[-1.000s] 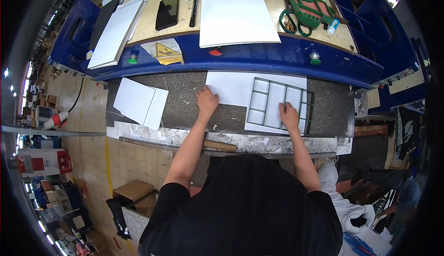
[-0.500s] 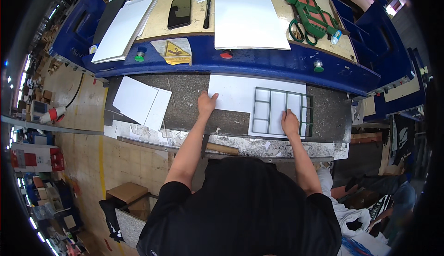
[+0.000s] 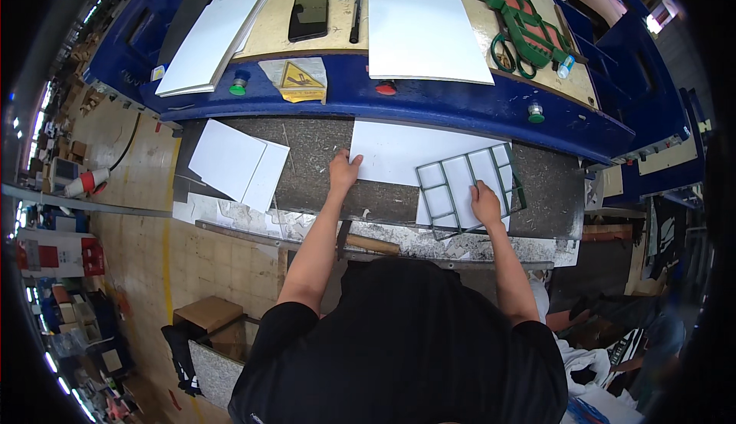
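A large white sheet (image 3: pixel 391 148) lies on the dark, scuffed work surface in front of me. My left hand (image 3: pixel 343 171) grips its left edge, thumb on top. Over the sheet's right part sits a dark green cutting die (image 3: pixel 448 188), an open metal frame divided into rectangular cells. My right hand (image 3: pixel 486 203) is closed round one of its inner bars. The die is turned askew to the sheet, its near left corner at the front edge of the dark surface. Whether it touches the sheet all round, I cannot tell.
Two overlapping white sheets (image 3: pixel 230 159) lie to the left. Beyond a blue beam (image 3: pixel 345 100) with green and red buttons, a shelf holds white sheet stacks (image 3: pixel 429 33), a phone (image 3: pixel 309 16), a black marker (image 3: pixel 356 19), scissors (image 3: pixel 512 57) and a green and orange die (image 3: pixel 525 25).
My right hand has turned the cutting die anticlockwise from square with the sheet to a slant. My left hand keeps its place at the sheet's edge. The whole view has shifted slightly.
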{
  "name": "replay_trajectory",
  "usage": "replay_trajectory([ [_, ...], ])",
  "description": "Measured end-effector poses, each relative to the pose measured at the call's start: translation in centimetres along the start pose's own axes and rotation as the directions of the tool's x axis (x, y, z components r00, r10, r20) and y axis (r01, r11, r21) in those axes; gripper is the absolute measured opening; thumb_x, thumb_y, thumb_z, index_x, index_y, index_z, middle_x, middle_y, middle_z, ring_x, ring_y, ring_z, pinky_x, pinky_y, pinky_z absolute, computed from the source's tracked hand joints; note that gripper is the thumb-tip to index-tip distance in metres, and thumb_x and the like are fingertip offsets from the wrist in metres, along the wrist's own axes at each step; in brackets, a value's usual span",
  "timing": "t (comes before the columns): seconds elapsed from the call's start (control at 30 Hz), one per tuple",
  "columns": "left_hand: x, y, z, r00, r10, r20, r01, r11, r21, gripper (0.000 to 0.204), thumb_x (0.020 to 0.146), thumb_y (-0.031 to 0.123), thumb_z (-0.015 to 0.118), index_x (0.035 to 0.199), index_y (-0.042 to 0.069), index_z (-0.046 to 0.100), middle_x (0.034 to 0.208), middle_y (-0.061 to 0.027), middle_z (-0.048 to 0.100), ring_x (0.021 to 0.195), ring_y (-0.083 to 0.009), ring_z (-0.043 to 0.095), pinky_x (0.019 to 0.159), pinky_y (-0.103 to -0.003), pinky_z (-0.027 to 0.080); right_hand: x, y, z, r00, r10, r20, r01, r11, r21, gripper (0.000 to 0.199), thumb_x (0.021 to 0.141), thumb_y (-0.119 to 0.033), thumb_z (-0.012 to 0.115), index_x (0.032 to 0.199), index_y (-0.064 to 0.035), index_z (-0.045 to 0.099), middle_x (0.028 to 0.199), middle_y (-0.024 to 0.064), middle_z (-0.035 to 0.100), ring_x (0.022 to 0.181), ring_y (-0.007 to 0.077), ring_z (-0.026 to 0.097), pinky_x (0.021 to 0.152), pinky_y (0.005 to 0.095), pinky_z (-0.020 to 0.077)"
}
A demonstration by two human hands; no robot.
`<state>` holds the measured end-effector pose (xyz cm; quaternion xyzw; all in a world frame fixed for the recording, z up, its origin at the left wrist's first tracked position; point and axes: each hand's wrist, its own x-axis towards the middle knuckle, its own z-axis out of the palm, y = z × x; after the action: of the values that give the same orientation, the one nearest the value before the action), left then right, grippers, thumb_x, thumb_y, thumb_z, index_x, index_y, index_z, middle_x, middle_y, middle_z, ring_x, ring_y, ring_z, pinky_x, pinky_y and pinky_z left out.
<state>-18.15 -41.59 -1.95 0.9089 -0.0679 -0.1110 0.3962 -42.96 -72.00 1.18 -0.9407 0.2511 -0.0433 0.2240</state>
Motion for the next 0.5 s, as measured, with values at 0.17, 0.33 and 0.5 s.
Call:
replay_trajectory([
  [0.17, 0.1, -0.9, 0.4, 1.0, 0.012, 0.003, -0.012, 0.999, -0.031, 0.033, 0.079, 0.029, 0.074, 0.091, 0.0, 0.063, 0.086, -0.0199, 0.067, 0.084, -0.0365, 0.066, 0.075, -0.044, 0.051, -0.2, -0.3, -0.7, 1.0, 0.027, 0.015, -0.027, 1.0, -0.007, 0.024, 0.095, -0.024, 0.048, 0.091, -0.0009, 0.054, 0.089, 0.0235, 0.063, 0.084, 0.044, 0.06, 0.074, 0.0522, 0.0471],
  [0.33, -0.3, -0.5, 0.0, 0.996, 0.034, -0.084, -0.026, 0.995, 0.096, 0.029, 0.078, 0.027, 0.074, 0.087, 0.001, 0.064, 0.078, -0.0181, 0.066, 0.075, -0.0346, 0.064, 0.07, -0.043, 0.049, -0.6, -0.3, 0.7, 0.997, 0.055, -0.054, -0.054, 0.999, 0.004, 0.026, 0.094, -0.028, 0.05, 0.089, -0.0029, 0.056, 0.086, 0.0226, 0.064, 0.082, 0.0434, 0.061, 0.072, 0.0532, 0.0474],
  [0.5, 0.4, -1.5, -0.2, 0.997, 0.018, -0.08, -0.015, 0.999, 0.045, 0.031, 0.077, 0.028, 0.075, 0.085, 0.0, 0.063, 0.076, -0.0167, 0.065, 0.071, -0.0322, 0.064, 0.067, -0.042, 0.05, -0.6, -0.5, 0.8, 0.987, -0.037, -0.159, 0.038, 0.999, 0.003, 0.023, 0.094, -0.023, 0.052, 0.086, -0.0014, 0.056, 0.082, 0.0216, 0.062, 0.077, 0.042, 0.06, 0.068, 0.0501, 0.0471],
])
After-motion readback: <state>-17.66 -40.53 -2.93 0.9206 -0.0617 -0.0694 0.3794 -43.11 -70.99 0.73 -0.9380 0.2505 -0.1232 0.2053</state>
